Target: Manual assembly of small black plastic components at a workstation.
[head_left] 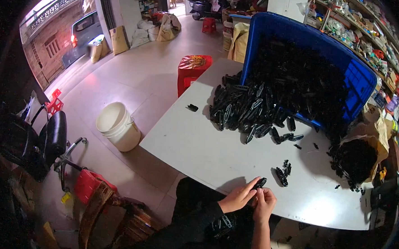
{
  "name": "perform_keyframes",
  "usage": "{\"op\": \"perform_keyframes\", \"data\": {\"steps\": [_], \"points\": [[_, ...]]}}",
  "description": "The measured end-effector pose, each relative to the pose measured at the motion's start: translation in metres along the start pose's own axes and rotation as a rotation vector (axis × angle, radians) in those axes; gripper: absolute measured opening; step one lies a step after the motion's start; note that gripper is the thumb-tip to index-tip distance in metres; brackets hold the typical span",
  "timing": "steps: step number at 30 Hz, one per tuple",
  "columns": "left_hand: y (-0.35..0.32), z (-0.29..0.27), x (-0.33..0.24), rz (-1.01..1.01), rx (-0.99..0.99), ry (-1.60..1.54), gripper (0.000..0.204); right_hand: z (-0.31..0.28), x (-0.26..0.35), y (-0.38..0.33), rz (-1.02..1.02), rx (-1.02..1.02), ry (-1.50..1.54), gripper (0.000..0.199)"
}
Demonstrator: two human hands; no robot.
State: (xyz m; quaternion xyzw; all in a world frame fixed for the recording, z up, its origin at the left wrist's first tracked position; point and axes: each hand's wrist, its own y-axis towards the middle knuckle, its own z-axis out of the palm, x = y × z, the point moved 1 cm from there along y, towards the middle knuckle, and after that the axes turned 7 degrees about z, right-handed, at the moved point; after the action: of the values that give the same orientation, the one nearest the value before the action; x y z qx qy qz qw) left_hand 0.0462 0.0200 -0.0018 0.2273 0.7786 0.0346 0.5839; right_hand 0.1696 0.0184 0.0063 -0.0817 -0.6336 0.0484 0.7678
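Both of my hands meet at the table's near edge around a small, dark, elongated plastic part (262,182). My left hand (239,197) is closed on it, its index finger stretched along the side. The thumb and fingers of my right hand (265,203) pinch the near end, covering much of it. Just right of my hands, a similar black part (281,177) lies on the white table (194,144) beside smaller black bits (287,167). More dark pieces (223,226) show below the table edge, near my lap.
A blue bin (362,83) lies tipped on the table, black parts (243,106) spilling out. At right, a paper sack (381,134) holds small black pieces. Left of the table are a white bucket (126,134), a red stool (184,76) and a wooden chair (93,213).
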Motion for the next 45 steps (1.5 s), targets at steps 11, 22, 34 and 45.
{"op": "perform_keyframes", "data": {"steps": [11,22,34,45], "points": [[0.0,0.004,-0.001,0.116,0.01,-0.197,0.048,-0.006,0.009,0.002,0.018,-0.027,0.007,0.013],[0.062,0.034,-0.026,0.205,0.204,0.114,0.048,-0.085,0.054,0.028,-0.157,-0.103,0.493,0.012],[0.066,0.015,-0.003,0.021,-0.051,0.129,0.019,-0.099,0.064,0.103,-0.56,-0.037,-1.223,0.018],[0.035,-0.006,-0.023,-0.293,-0.042,-0.737,0.033,-0.068,0.065,0.068,-0.381,0.056,-0.982,0.014]]}}
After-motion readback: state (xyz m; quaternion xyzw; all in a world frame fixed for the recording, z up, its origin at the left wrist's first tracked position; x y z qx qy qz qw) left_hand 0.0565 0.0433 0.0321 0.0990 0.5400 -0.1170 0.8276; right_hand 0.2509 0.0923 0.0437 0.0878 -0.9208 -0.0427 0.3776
